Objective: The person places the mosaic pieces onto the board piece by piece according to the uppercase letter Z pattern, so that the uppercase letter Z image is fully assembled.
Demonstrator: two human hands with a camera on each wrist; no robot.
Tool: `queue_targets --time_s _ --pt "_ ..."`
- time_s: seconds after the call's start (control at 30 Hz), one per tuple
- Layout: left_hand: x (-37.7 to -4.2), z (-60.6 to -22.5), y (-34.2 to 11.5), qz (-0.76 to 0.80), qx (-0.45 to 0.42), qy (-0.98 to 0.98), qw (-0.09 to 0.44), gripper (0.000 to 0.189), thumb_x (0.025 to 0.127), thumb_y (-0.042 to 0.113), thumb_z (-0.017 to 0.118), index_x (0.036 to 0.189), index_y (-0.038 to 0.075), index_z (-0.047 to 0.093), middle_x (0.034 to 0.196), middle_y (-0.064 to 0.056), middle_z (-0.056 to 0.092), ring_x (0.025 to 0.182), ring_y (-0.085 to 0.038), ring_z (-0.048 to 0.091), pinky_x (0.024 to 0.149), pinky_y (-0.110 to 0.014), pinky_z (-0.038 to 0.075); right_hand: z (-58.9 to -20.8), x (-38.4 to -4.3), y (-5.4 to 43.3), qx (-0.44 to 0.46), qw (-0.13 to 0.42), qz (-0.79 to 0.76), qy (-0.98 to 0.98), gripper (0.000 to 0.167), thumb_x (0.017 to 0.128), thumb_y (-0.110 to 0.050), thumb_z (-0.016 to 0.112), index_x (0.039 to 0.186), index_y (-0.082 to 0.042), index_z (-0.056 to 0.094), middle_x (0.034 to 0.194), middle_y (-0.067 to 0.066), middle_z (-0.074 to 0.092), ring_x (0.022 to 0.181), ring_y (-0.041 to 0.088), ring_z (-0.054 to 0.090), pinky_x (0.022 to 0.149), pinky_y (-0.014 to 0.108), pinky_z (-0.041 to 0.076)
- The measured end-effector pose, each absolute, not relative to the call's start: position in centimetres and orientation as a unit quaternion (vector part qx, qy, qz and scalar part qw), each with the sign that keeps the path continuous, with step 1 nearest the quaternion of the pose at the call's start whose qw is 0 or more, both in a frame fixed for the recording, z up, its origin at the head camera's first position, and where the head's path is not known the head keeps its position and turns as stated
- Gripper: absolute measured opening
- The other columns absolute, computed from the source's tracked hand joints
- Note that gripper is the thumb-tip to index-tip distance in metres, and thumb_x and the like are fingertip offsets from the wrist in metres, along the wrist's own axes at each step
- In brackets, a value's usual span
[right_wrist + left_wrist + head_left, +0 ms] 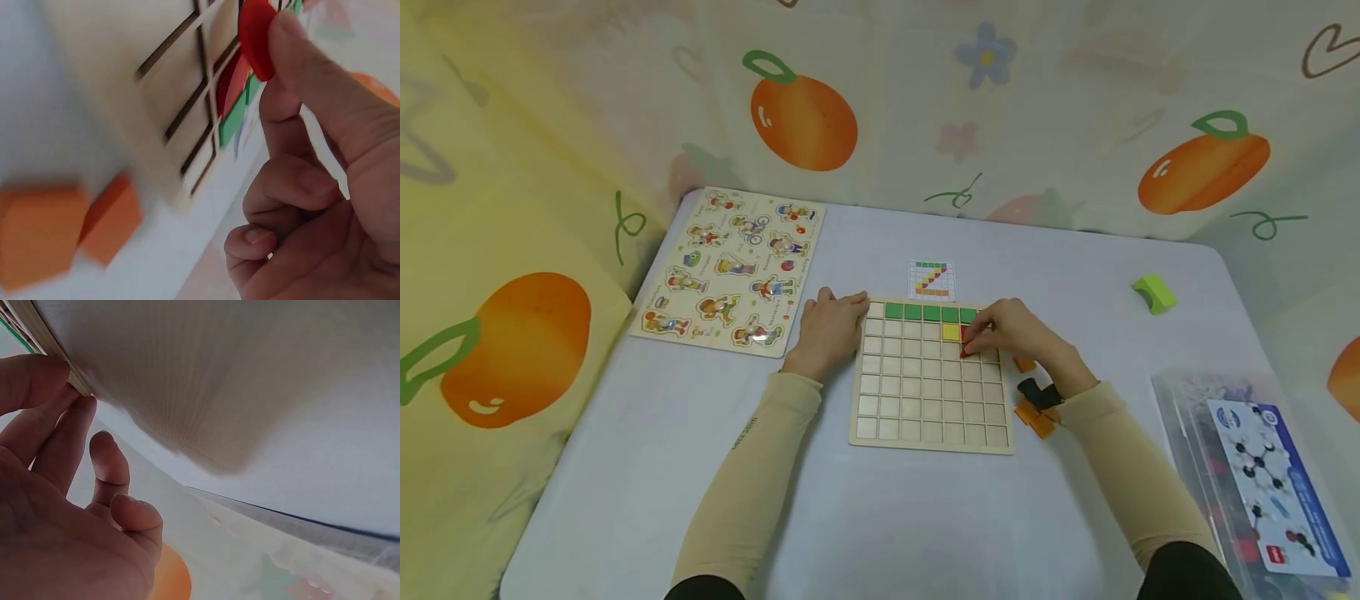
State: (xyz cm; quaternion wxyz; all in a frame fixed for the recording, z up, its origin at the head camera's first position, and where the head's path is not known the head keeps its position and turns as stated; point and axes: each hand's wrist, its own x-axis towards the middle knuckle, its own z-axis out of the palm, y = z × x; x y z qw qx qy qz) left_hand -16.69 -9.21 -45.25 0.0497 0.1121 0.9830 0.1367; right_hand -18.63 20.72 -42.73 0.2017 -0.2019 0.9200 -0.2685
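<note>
A red tile (256,40) is pinched between the thumb and fingertips of the right hand (1017,332), the grip closed right down to the tile's thickness, with the remaining fingers curled in toward the palm. It is held tilted over the upper right part of a wooden grid board (910,388); the fingers partly cover it, so whether its edge touches the board cannot be told. Five green tiles (931,313) lie in the far row, and in the next row a yellow tile (951,332) sits beside another red tile (965,331). The left hand (829,335) grips the board's far left corner, thumb and fingertips closed on its rim. Just beyond the far edge lies a small pattern card (932,281). Orange pieces (1037,418) and a black piece (1039,393) are grouped beside the right edge. Farther left lies a picture board (724,273) with figures; well to the right are a lime-green arched block (1155,293) and, nearer the person, a clear plastic box (1187,450).
</note>
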Motion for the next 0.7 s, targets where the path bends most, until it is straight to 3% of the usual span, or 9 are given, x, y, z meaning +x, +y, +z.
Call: queue_targets --time_s 0.17,0.37,0.57,0.7 --pt "-16.7 -45.3 -9.3 0.135 0.111 0.983 0.051 0.041 0.109 0.023 0.043 0.147 0.021 0.059 0.157 0.007 0.054 0.108 -0.031 0.054 0.086 -0.043 0.043 -43.0 -19.3 18.7 -0.227 0.216 -0.273 0.91 0.008 0.087 -0.016 0.083 0.09 -0.009 0.083 0.085 0.005 0.08 0.079 0.015 0.064 0.077 0.028 0.049" --pt "-16.7 -45.3 -9.1 0.134 0.112 0.983 0.051 0.041 0.109 0.022 0.044 0.147 0.022 0.06 0.157 0.008 0.054 0.109 -0.032 0.054 0.088 -0.044 0.044 -42.8 -19.2 17.4 -0.225 0.195 -0.209 0.932 0.012 0.083 -0.022 0.086 0.088 -0.012 0.084 0.082 0.002 0.081 0.078 0.014 0.067 0.074 0.03 0.052" --pt "-16.7 -45.3 -9.1 0.137 0.113 0.983 0.045 0.04 0.108 0.021 0.046 0.145 0.021 0.061 0.156 0.007 0.055 0.108 -0.032 0.055 0.088 -0.045 0.045 -42.3 -18.3 16.9 -0.199 0.187 -0.155 0.95 0.016 0.086 -0.03 0.083 0.094 -0.015 0.085 0.092 0.002 0.083 0.09 0.021 0.072 0.084 0.041 0.058" --pt "-16.7 -45.4 -9.1 0.136 0.11 0.984 0.044 0.04 0.108 0.02 0.046 0.145 0.021 0.061 0.156 0.008 0.055 0.108 -0.031 0.055 0.087 -0.044 0.044 -42.7 -18.0 17.3 -0.211 0.165 -0.153 0.951 0.019 0.087 -0.031 0.082 0.097 -0.015 0.086 0.096 0.003 0.083 0.091 0.023 0.073 0.082 0.039 0.056"
